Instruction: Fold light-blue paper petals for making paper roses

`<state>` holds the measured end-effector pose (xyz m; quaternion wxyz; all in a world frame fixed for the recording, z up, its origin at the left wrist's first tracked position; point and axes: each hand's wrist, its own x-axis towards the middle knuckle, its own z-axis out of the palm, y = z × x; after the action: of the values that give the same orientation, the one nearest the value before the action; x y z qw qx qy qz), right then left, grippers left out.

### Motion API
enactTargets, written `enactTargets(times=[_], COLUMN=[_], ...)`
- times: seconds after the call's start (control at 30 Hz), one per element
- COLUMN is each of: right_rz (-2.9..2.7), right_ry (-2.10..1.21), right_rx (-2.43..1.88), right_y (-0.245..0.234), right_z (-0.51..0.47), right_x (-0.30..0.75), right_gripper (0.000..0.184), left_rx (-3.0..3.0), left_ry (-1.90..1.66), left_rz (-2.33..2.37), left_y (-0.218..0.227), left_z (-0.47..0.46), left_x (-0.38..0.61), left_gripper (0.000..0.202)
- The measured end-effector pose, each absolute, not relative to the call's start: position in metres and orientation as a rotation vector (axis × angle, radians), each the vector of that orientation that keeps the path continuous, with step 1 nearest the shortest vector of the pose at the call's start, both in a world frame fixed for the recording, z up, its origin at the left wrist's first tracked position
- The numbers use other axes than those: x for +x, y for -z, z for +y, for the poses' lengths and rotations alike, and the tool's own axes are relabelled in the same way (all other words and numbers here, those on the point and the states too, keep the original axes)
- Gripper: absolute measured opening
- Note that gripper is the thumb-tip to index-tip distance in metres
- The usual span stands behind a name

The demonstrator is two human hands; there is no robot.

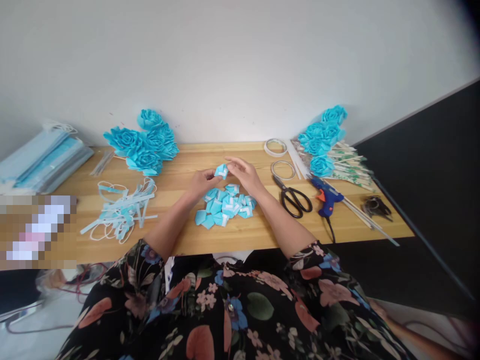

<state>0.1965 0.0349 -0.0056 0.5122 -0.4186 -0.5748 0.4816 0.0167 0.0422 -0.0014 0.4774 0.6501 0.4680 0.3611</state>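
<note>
Between my two hands, above the middle of the table, is a small folded blue petal (221,172) with an angled white strip on its face. My left hand (202,182) pinches its left side between thumb and fingers. On the opposite edge, my right hand (243,175) grips the petal at the fingertips, one finger stretched out above it; the thumb is partly hidden. Just below the hands lies a loose pile of similar folded blue petals (215,206), several showing white strips.
Blue flowers (150,140) stand back left, with more flowers (322,135) back right by wrapped sticks (352,165). To the right lie black-handled scissors (296,200), a tape roll (275,147) and a blue glue gun (330,197). Leftward are cut strips (125,210) and stacked masks (41,160).
</note>
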Motion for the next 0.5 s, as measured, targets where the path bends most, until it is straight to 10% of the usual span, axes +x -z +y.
enactTargets(times=[0.5], right_rz=[-1.458], right_ry=[-1.132], right_rx=[-1.019], right_y=[0.0047], right_z=[0.0333], right_x=[0.1945], right_gripper=[0.044], left_rx=[1.669], left_ry=[-0.903], left_rz=[1.074], left_y=[0.0023], left_z=[0.0427], left_x=[0.0144], left_gripper=[0.027])
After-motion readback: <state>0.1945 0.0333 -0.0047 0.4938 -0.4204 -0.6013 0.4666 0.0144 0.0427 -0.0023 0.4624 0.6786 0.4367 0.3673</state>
